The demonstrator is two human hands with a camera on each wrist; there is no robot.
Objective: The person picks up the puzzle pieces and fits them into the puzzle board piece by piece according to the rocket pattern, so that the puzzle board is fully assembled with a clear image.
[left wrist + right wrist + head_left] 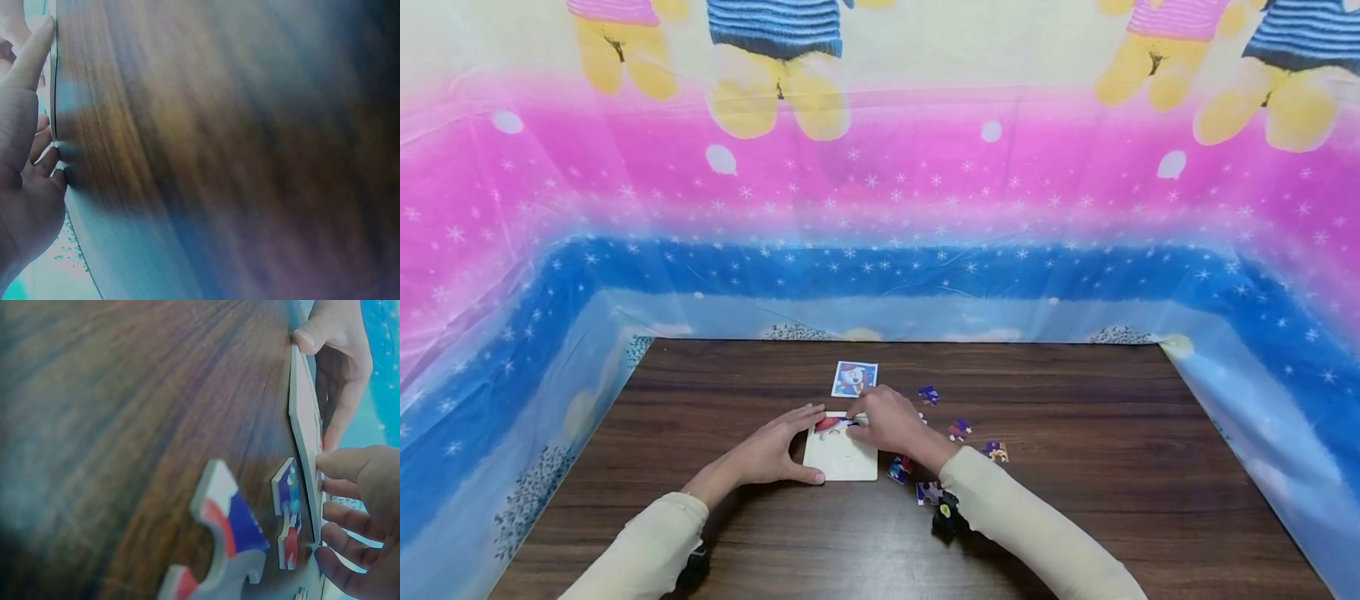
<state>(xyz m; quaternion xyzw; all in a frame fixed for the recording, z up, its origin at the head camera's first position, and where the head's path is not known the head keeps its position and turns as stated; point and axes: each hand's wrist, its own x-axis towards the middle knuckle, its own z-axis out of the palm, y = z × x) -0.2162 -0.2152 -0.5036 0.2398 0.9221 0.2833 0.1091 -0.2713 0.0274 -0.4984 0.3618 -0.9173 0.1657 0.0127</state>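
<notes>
We have a pale, square puzzle board (842, 462) lying flat on the dark wood-grained table (1075, 417), its lower part bare and off-white. A faint line runs inside its left edge, rim-like. Along its top we see a patch of red-and-white printed picture (829, 425), partly covered by fingers. Our left hand (775, 443) holds the board's left side in a wide grip, thumb at the near corner, fingertips at the far one. Our right hand (887, 421) bends over the upper part, thumb and forefinger close together; we cannot tell whether that grip pinches a piece. Loose jigsaw pieces (899, 469) lie scattered to the right of the board, printed in purple, blue, red and white; the right wrist view shows their thick pale edges. Just beyond the board lies a small white-bordered picture card (854, 375). Patterned pink-and-blue fabric (880, 183) hangs behind the table.
</notes>
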